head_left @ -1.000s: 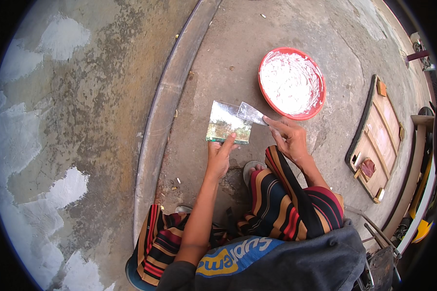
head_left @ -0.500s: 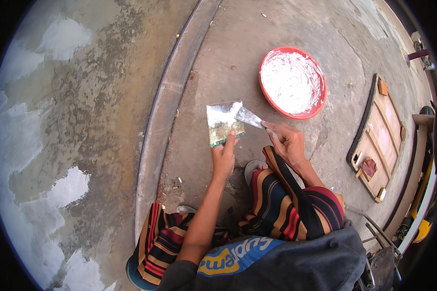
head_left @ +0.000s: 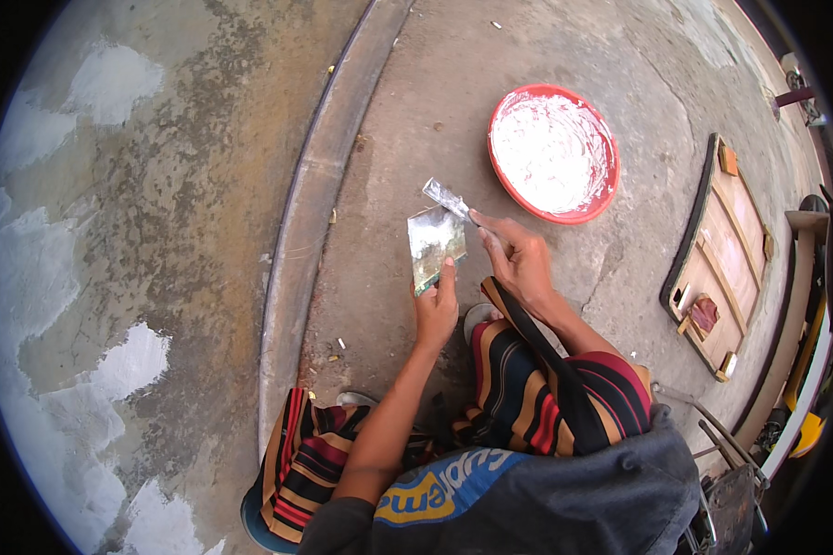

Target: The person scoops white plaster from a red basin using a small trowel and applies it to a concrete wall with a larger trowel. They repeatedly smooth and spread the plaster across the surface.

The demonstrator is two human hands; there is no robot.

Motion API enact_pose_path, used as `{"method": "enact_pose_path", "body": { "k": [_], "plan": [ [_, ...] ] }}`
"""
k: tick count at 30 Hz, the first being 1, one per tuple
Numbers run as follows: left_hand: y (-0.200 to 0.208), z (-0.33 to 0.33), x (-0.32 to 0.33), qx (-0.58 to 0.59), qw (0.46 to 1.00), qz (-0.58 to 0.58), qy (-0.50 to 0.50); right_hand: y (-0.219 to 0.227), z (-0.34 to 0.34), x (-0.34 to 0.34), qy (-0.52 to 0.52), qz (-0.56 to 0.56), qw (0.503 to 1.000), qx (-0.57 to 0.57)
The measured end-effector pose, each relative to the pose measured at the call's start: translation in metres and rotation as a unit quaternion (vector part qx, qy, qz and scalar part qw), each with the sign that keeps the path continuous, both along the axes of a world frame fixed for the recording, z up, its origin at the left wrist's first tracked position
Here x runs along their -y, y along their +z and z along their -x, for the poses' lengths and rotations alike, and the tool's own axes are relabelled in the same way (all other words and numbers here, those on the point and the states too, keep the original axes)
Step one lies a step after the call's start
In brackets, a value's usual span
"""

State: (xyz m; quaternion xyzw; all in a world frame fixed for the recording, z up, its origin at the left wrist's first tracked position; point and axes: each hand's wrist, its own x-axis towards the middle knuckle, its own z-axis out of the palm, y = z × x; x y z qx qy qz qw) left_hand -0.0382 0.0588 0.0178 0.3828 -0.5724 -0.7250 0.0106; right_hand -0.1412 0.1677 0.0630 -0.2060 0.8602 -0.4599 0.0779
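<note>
My left hand grips a flat, square metal plate by its near edge, thumb on top. The plate is shiny, with whitish smears and a worn greenish near part. In my right hand is a putty knife, its handle mostly hidden by the fingers. The blade crosses over the plate's far right corner, its tip past the far edge; whether the two touch I cannot tell. Beyond my right hand a red basin sits on the ground, holding thick white paste that is also smeared up its inside.
On the left a wall carries patches of white filler. A raised curb strip runs along its foot. To the right lies a framed wooden panel with a crumpled reddish piece on it. Metal legs stand at the lower right.
The putty knife has moved up and left, its tip now past the plate's far edge. The plate has turned and tilted in my left hand. My right hand has shifted slightly left.
</note>
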Motion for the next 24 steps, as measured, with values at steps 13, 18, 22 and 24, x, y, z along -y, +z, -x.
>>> {"method": "enact_pose_path", "body": {
  "k": [13,18,22,24],
  "plan": [
    [0.008,0.012,-0.004,-0.154,0.97,-0.099,0.158,-0.006,-0.015,-0.018,0.018,-0.025,0.999,0.03],
    [0.003,0.007,-0.014,-0.093,0.99,-0.031,0.1,-0.008,0.005,-0.013,0.004,0.018,0.999,0.047],
    [-0.014,0.01,0.003,-0.153,0.972,-0.008,0.179,0.014,-0.002,-0.021,0.059,0.006,0.987,0.147],
    [-0.016,0.007,0.005,-0.089,0.983,0.015,0.157,0.016,-0.013,-0.023,0.113,-0.019,0.976,0.184]
  ]
}}
